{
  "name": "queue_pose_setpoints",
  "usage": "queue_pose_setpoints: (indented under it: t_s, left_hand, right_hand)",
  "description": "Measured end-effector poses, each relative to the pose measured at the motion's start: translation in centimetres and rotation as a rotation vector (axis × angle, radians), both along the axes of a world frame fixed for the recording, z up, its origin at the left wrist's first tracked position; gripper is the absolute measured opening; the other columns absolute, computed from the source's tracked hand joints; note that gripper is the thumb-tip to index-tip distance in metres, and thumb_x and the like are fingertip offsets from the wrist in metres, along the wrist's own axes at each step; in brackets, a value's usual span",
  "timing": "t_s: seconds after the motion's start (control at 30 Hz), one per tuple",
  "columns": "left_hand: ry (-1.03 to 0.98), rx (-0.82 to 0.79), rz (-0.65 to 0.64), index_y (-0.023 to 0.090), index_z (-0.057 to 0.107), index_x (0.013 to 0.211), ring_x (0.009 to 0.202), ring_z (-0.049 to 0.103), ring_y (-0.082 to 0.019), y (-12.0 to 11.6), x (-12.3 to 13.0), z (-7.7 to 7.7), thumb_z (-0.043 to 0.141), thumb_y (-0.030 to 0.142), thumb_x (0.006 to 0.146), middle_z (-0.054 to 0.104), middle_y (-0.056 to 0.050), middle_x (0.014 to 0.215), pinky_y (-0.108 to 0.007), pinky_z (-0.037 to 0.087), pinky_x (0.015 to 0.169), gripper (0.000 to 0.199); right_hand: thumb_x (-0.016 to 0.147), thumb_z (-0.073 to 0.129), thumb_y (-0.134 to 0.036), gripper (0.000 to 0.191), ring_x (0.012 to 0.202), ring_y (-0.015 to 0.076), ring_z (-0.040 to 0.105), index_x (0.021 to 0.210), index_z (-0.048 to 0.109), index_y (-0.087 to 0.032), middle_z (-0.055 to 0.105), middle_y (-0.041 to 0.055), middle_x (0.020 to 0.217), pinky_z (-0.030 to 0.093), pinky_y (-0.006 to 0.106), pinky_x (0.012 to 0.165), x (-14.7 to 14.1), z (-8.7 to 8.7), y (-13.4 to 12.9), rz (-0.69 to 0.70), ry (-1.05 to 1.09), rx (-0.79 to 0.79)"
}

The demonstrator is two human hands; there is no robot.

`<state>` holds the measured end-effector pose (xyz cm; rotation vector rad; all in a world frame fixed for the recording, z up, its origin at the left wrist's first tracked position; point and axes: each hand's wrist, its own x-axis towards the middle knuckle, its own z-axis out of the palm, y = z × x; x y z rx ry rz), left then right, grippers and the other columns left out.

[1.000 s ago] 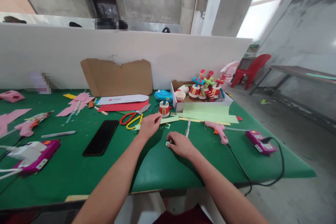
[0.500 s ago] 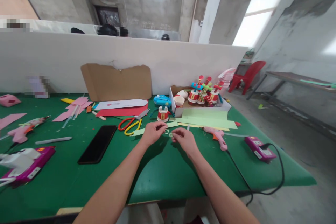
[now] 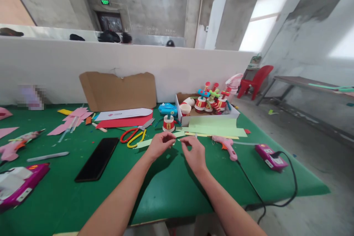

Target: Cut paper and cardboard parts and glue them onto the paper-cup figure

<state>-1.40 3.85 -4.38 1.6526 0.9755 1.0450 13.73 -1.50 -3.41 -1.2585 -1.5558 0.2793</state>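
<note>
My left hand (image 3: 161,146) is closed in a pinch above the green table, with a tiny pale green paper piece (image 3: 174,143) at its fingertips. Close by, my right hand (image 3: 194,152) pinches another small bit of light green paper (image 3: 179,140), largely hidden by the fingers. Just beyond them stands a paper-cup figure (image 3: 168,124) with a blue head and dark spiral arms. A green paper strip (image 3: 143,144) lies left of my left hand, beside scissors (image 3: 133,136) with red and yellow handles.
A pink glue gun (image 3: 225,145) lies right of my hands, its cord near a purple power strip (image 3: 271,158). A white box (image 3: 210,119) holds several cup figures behind green paper sheets (image 3: 214,128). A black phone (image 3: 96,159) and another glue gun (image 3: 16,147) lie left.
The view has shifted slightly, so table items appear further left. My hands stay close together; the small round green paper piece at my right fingertips is now mostly hidden.
</note>
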Motion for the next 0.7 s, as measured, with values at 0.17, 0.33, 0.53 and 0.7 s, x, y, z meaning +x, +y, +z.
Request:
queue_pose_setpoints:
  t_s: [0.17, 0.33, 0.53, 0.7]
  left_hand:
    - [0.093, 0.375, 0.033, 0.016, 0.065, 0.081, 0.07, 0.06, -0.013, -0.3, -0.3, 0.1, 0.06, 0.027, 0.078, 0.066, -0.003, 0.075, -0.024, 0.048, 0.065, 0.013]
    - [0.187, 0.628, 0.021, 0.018, 0.066, 0.082, 0.075, 0.062, -0.014, -0.5, -0.4, 0.4, 0.053, 0.024, 0.085, 0.067, -0.005, 0.078, -0.026, 0.049, 0.071, 0.014]
    - [0.272, 0.779, 0.0, 0.017, 0.065, 0.082, 0.073, 0.061, -0.013, -0.6, -0.4, 0.4, 0.05, 0.018, 0.086, 0.066, -0.005, 0.077, -0.025, 0.049, 0.068, 0.015]
    - [0.324, 0.86, 0.022, 0.017, 0.064, 0.084, 0.075, 0.061, -0.013, -0.4, -1.1, 0.4, 0.048, 0.015, 0.086, 0.067, -0.005, 0.08, -0.024, 0.05, 0.07, 0.016]
  right_hand:
    - [0.077, 0.048, -0.015, 0.016, 0.07, 0.0154, 0.06, 0.077, 0.064, -0.019, 0.066, 0.0038, 0.076, 0.049, 0.026, 0.067, -0.3, -0.2, 0.0, 0.009, -0.012, 0.011]
    - [0.076, 0.047, -0.014, 0.017, 0.07, 0.0157, 0.059, 0.077, 0.063, -0.019, 0.064, 0.0041, 0.076, 0.048, 0.027, 0.067, -0.4, -0.2, -0.1, 0.032, -0.02, -0.032]
    - [0.076, 0.046, -0.011, 0.019, 0.072, 0.0163, 0.058, 0.077, 0.063, -0.02, 0.064, 0.0044, 0.078, 0.048, 0.028, 0.069, -0.8, -0.2, -0.3, 0.025, -0.045, -0.086]
    - [0.083, 0.048, -0.021, 0.016, 0.072, 0.0162, 0.058, 0.083, 0.064, -0.02, 0.064, 0.0051, 0.08, 0.047, 0.028, 0.07, 1.0, 1.5, -1.2, 0.003, -0.066, -0.023]
